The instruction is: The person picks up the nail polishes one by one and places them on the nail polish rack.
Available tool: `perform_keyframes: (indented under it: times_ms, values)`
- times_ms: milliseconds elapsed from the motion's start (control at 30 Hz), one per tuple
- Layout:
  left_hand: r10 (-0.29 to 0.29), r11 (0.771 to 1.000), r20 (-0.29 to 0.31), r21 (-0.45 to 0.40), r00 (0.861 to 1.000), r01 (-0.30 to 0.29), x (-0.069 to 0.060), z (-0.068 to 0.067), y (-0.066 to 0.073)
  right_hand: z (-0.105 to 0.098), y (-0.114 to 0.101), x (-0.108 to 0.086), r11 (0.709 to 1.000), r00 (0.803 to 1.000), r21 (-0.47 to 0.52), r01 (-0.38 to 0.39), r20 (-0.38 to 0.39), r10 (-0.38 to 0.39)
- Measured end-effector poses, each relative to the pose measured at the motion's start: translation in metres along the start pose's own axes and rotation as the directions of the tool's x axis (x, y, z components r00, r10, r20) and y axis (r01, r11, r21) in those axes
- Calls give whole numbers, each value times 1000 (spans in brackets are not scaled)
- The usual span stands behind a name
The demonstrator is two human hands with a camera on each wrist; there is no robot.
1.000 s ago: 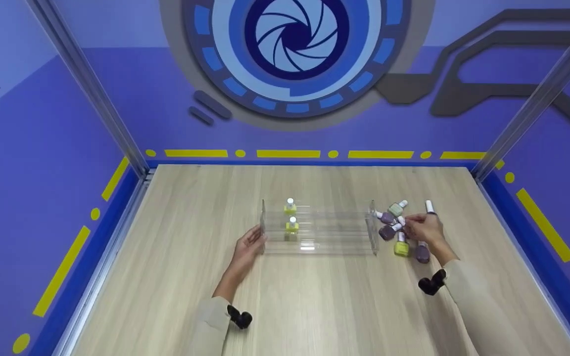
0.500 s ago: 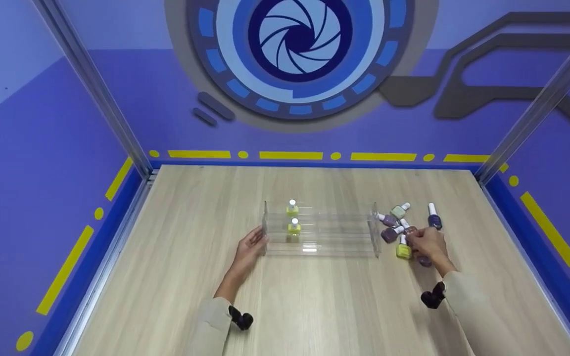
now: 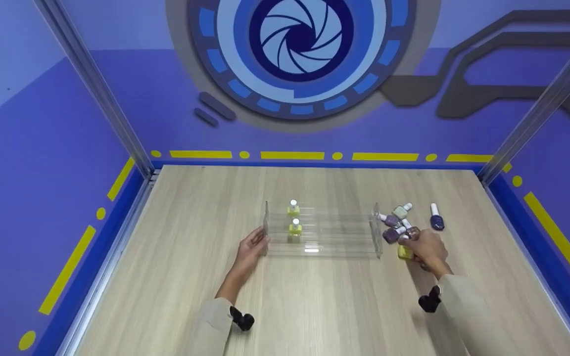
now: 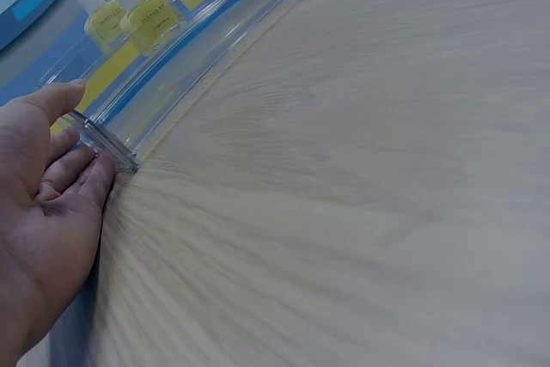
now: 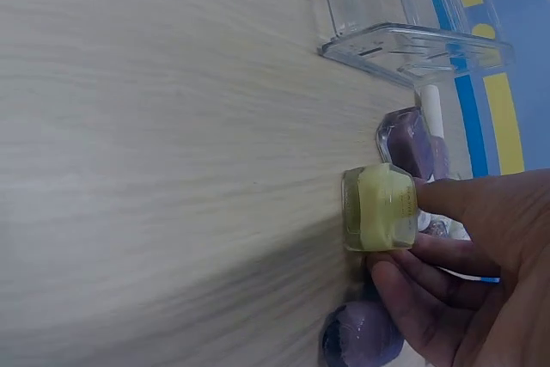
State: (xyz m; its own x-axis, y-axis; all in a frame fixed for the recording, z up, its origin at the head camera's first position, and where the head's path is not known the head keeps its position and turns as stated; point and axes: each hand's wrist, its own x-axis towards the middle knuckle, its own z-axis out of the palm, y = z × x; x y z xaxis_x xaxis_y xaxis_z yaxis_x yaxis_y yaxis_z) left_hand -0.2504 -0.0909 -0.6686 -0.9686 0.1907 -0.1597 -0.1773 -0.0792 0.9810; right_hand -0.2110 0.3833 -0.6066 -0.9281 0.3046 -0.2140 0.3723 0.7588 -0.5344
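Note:
A clear acrylic tiered rack (image 3: 324, 232) stands mid-table with two yellow nail polish bottles upright on its left part; the upper bottle (image 3: 293, 207) sits behind the lower one (image 3: 295, 227). My left hand (image 3: 249, 252) holds the rack's left end panel (image 4: 107, 142), thumb at its upper edge and fingers against its outer side. To the right of the rack, my right hand (image 3: 429, 249) pinches a third yellow nail polish bottle (image 5: 381, 208) near its cap. The fingers hide most of that cap. A purple bottle (image 5: 361, 333) lies partly under the hand.
Beside the rack's right end panel (image 3: 376, 231) lies a cluster of polish bottles: pale green (image 3: 401, 211), mauve (image 3: 392, 220), dark purple (image 3: 392, 235) and brownish (image 3: 412, 231). Farther right lies a dark blue bottle (image 3: 437, 222). Blue walls enclose the wooden table (image 3: 314, 306).
My right hand has moved from the brownish bottle toward the front and now pinches the yellow one. The dark blue bottle has come into full view. The left hand stays at the rack.

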Motion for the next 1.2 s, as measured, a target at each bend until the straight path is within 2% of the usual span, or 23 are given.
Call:
perform_keyframes:
  times_ms: [167,333,567,667,800,933,1067,1200]
  values:
    - [11,1000,2,-12,1000,-11,0,0,0,4,3,-4,999,998,38,-23,-57,25]
    - [7,1000,2,-21,1000,-7,0,0,0,5,6,-9,992,993,120,-32,-108,45]
    - [-3,1000,-6,-10,1000,3,1,-1,-1,9,9,-17,964,977,261,-41,-191,94]
    - [-3,1000,-2,-11,1000,3,0,-1,-1,11,8,-20,950,967,311,-29,-231,105]
    - [10,1000,7,-27,1000,-10,1,-1,-1,13,6,-23,943,953,331,24,-294,79]
    - [27,999,10,-20,1000,-27,2,0,-1,14,4,-24,936,929,342,77,-366,57]
    - [21,1000,5,-4,1000,-21,1,1,-1,12,0,-27,929,908,355,105,-416,56]
    - [14,1000,-8,7,1000,-14,1,1,0,10,-5,-28,907,888,394,148,-458,54]
